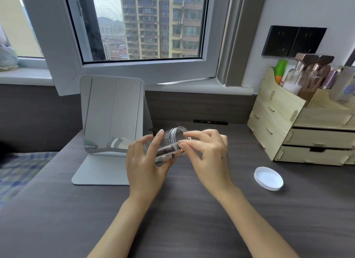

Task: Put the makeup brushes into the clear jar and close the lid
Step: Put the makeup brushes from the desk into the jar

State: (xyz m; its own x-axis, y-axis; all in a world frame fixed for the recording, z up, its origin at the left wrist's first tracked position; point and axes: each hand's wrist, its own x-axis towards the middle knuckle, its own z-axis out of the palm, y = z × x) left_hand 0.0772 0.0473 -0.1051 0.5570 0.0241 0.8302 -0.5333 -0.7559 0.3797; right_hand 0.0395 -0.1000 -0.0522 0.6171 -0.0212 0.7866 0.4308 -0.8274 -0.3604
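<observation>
The clear jar (173,137) is tilted on its side above the dark desk, its open mouth turned to the right. My left hand (145,159) grips it around the body. Inside lie makeup brushes (169,152) with dark handles and rose-gold ferrules. My right hand (205,152) is at the jar's mouth, thumb and fingers pinched at the rim by the brush ends; I cannot tell whether it holds a brush. The white lid (268,178) lies upside down on the desk, to the right of both hands.
A standing mirror (111,111) is just behind my left hand. A wooden drawer organiser (299,131) with bottles fills the right side. A black pen (210,121) lies by the back wall. A bed with a checked cover (17,173) borders the desk's left edge.
</observation>
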